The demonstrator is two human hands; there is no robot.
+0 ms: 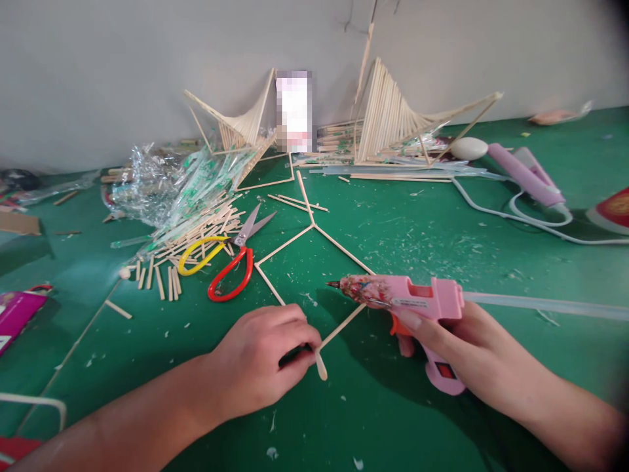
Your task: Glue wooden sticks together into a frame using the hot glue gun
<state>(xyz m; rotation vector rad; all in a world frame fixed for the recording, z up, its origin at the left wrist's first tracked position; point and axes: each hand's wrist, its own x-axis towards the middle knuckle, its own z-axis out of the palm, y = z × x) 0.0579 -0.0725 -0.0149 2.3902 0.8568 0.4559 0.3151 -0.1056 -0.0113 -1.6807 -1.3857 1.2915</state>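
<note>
My left hand (272, 357) is closed, its thumb and fingers pinching a thin wooden stick (321, 367) at the near corner of a four-sided stick frame (339, 244). The frame lies on the green tabletop, with one more stick reaching out from its far corner. In my right hand (472, 357) is a pink hot glue gun (427, 298), gripped by its handle. A long translucent glue stick (540, 305) runs out of its back. The gun's dark nozzle points left, above the frame and apart from my left hand. The gun hides the frame's right corner.
Scissors (240, 252) with yellow and red handles lie open beside cut stick pieces (170, 283). Crumpled plastic wrap (147, 190) sits behind them. Two curved stick models (386, 111) stand by the wall. A white cord (496, 213) crosses the right side.
</note>
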